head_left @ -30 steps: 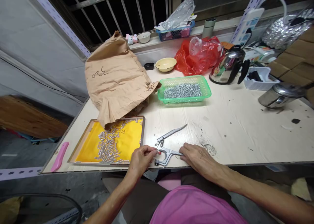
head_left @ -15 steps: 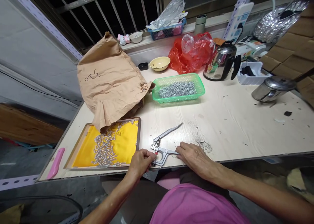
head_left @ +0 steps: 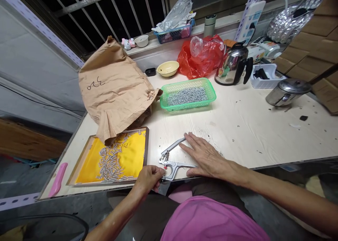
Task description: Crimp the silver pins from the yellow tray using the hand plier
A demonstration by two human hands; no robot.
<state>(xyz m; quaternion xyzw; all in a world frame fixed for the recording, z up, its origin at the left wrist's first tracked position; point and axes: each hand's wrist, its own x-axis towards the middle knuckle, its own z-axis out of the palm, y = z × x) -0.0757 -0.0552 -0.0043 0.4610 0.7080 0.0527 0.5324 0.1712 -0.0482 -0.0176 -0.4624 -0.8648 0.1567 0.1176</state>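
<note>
A grey metal plier-like hand press (head_left: 173, 166) with a coil spring, a red part and a C-shaped jaw lies at the table's front edge. My left hand (head_left: 149, 177) is pinched closed beside the jaw; whatever sits between its fingertips is too small and hidden to name. Over the handle ends, my right hand (head_left: 207, 156) is spread with fingers stretched out. Its fingertips reach the upper handle, and its thumb lies by the lower one. Left of the tool, small silvery metal pieces (head_left: 109, 165) are scattered on a yellow-lined tray (head_left: 146, 146).
Behind the tool stands a green basket (head_left: 188, 107) of similar metal pieces. A large brown paper bag (head_left: 113, 89) leans over the tray. A pink-handled object (head_left: 58, 179) lies at the left edge. A kettle (head_left: 233, 65), a lidded metal pot (head_left: 286, 93) and a red plastic bag (head_left: 198, 59) stand farther back.
My right hand has opened from the lower handle and reached up to the upper handle, fingers spreading. My left hand stays pinched at the jaw. The whole view has shifted slightly.
</note>
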